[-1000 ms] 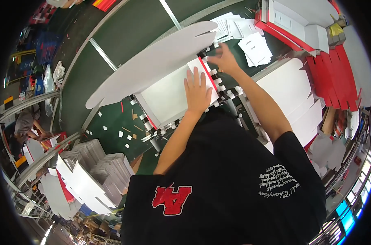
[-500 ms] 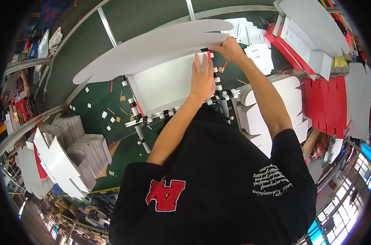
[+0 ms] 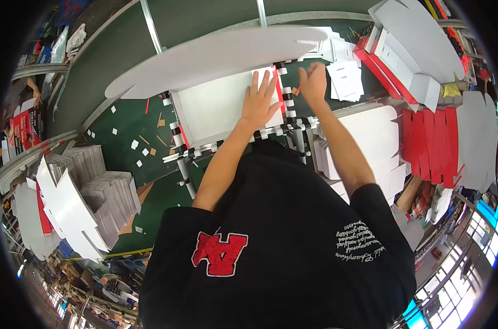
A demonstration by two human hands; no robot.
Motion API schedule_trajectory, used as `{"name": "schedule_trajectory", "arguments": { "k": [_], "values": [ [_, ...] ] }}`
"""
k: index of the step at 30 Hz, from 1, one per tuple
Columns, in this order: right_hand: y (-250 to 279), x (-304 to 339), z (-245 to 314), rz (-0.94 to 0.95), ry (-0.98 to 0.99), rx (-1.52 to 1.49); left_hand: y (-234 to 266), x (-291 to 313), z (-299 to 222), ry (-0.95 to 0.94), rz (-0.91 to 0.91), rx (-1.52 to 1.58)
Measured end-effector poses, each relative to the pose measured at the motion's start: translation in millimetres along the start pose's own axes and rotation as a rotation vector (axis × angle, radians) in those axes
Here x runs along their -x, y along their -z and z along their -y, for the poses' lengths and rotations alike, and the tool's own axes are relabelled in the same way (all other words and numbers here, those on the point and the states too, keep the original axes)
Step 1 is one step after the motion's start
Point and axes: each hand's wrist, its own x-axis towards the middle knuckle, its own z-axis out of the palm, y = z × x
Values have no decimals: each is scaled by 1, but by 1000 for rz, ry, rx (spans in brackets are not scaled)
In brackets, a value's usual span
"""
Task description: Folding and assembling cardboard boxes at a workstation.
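Head view: left hand [image 3: 261, 101] flat, fingers spread on white card [image 3: 216, 107]; right hand [image 3: 313, 82] open, empty.

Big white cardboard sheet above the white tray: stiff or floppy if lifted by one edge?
Probably fairly stiff: the large white sheet spans wide without visible sag. Likely light for its size, since it looks thin at the edge. Its smooth face may slip; the left hand lies flat on the white tray, and the right hand is alongside.

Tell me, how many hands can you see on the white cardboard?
1. The left hand lies flat on the white cardboard sheet. The right hand is raised just beside its red edge, not on it.
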Motion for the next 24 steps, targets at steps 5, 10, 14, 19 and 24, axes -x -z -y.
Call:
{"name": "schedule_trajectory", "arguments": {
  "k": [5,10,14,19,24],
  "values": [
    [6,58,35,572,7,3,2,-4,24,23,-28,183],
    [-3,52,53,678,-75,196,2,23,34,373,-320,186],
    [-17,52,47,611,-128,384,34,61,62,428,-305,-442],
    [-39,58,31,533,-34,572,111,103,79,1054,-163,-350],
    [-49,54,43,595,-17,710,104,114,118,1085,172,-258]
  ]
}}
